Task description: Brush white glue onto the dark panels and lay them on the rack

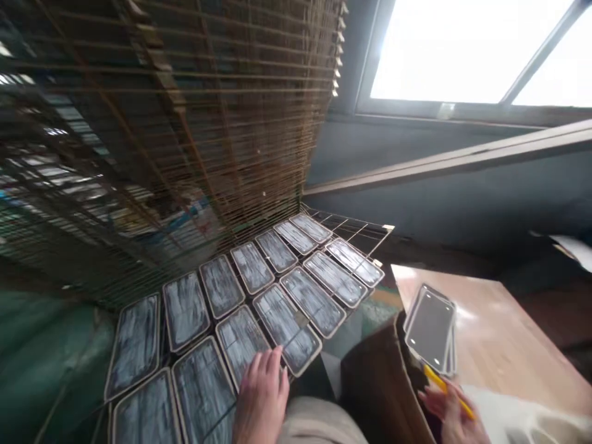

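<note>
My left hand (261, 391) rests over the near edge of a wire rack, its fingertips at a dark rectangular plate (243, 338) with a pale border. Several similar plates with streaky whitish surfaces lie in two rows on the rack. At the lower right, my right hand (451, 413) is closed around a yellow tool (437, 377), whose far end is near a small stack of plates. The top plate (430, 327) of that stack is plain grey with light dots near its corners.
The stack lies on a wooden board (509, 333) at the right, with a brown container (383, 382) beside it. Many wire shelves (259, 105) rise behind the rack. A window (453, 55) and a blue-grey wall (370, 148) stand beyond.
</note>
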`<state>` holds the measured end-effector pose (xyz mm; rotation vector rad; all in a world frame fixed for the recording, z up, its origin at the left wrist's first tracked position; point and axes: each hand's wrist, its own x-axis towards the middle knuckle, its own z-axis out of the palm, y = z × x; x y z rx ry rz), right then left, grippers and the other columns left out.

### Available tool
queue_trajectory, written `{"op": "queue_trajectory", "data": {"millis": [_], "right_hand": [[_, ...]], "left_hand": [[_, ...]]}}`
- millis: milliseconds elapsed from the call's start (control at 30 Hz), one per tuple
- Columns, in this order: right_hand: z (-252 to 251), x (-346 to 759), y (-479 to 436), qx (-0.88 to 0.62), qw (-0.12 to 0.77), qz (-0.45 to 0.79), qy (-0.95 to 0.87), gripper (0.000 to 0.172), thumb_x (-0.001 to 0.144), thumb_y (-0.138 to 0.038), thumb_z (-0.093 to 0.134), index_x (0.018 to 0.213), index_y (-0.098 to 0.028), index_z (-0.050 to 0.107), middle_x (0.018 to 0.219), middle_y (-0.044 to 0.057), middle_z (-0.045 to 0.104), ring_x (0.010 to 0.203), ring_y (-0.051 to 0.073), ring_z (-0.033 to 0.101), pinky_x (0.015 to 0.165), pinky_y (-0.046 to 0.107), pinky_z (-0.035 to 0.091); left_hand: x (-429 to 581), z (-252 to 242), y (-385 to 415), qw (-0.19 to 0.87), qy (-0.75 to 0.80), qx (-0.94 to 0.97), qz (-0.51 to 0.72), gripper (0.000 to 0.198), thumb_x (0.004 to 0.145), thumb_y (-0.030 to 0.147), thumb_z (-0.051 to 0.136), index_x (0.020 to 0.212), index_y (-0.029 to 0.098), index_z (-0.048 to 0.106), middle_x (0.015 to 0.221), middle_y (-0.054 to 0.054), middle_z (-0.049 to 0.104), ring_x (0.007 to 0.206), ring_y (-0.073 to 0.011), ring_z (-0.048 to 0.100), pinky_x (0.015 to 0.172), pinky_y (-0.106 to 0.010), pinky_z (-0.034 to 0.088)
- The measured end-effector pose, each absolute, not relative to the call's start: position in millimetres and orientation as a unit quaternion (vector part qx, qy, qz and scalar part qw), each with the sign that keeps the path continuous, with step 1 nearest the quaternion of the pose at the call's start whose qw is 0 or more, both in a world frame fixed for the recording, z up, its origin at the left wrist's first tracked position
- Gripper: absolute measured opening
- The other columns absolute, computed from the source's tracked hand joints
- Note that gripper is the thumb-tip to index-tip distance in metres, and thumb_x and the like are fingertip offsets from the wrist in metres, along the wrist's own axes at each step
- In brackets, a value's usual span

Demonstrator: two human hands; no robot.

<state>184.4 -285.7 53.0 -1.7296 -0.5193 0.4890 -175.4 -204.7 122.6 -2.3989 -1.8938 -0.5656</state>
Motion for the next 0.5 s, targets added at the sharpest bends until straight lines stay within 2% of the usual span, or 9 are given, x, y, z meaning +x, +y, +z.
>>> {"op": "queue_trajectory", "data": {"millis": [100, 200, 333, 500], "right_hand": [[57.8, 180.3, -298.8, -0.743, 0.606, 0.182, -0.218, 0.054, 0.078, -0.060, 0.057, 0.107, -0.015, 0.056, 0.073, 0.003, 0.068, 0.060, 0.019, 0.067, 0.063, 0.032, 0.057], [59.5, 166.7, -319.7, -0.756, 0.597, 0.176, -0.203, 0.052, 0.080, -0.056, 0.056, 0.108, -0.012, 0.055, 0.073, 0.004, 0.068, 0.060, 0.019, 0.067, 0.062, 0.031, 0.057], [55.6, 149.8, -350.2, -0.760, 0.605, 0.169, -0.169, 0.049, 0.083, -0.054, 0.054, 0.110, -0.013, 0.055, 0.074, 0.004, 0.068, 0.062, 0.018, 0.067, 0.063, 0.031, 0.057], [60.3, 143.7, -369.2, -0.736, 0.643, 0.168, -0.128, 0.047, 0.082, -0.053, 0.056, 0.108, -0.014, 0.057, 0.075, 0.003, 0.068, 0.062, 0.017, 0.067, 0.061, 0.029, 0.057]], "left_hand": [[-168.6, 72.6, -221.0, -0.101, -0.595, -0.789, -0.112, 0.042, 0.082, 0.014, 0.043, 0.124, 0.017, 0.052, 0.107, -0.009, 0.061, 0.098, -0.0218, 0.055, 0.086, -0.035, 0.044], [-165.9, 46.4, -224.4, -0.154, -0.585, -0.795, -0.045, 0.049, 0.082, 0.011, 0.041, 0.131, 0.016, 0.046, 0.117, -0.010, 0.057, 0.106, -0.0214, 0.052, 0.091, -0.034, 0.040], [-161.5, 28.8, -225.9, -0.155, -0.575, -0.803, 0.005, 0.048, 0.083, 0.009, 0.041, 0.130, 0.013, 0.048, 0.122, -0.012, 0.052, 0.111, -0.0206, 0.048, 0.094, -0.031, 0.037], [-156.4, 21.1, -233.6, -0.127, -0.550, -0.825, 0.008, 0.041, 0.084, 0.010, 0.040, 0.123, 0.014, 0.053, 0.116, -0.011, 0.054, 0.107, -0.0205, 0.049, 0.090, -0.032, 0.040]]}}
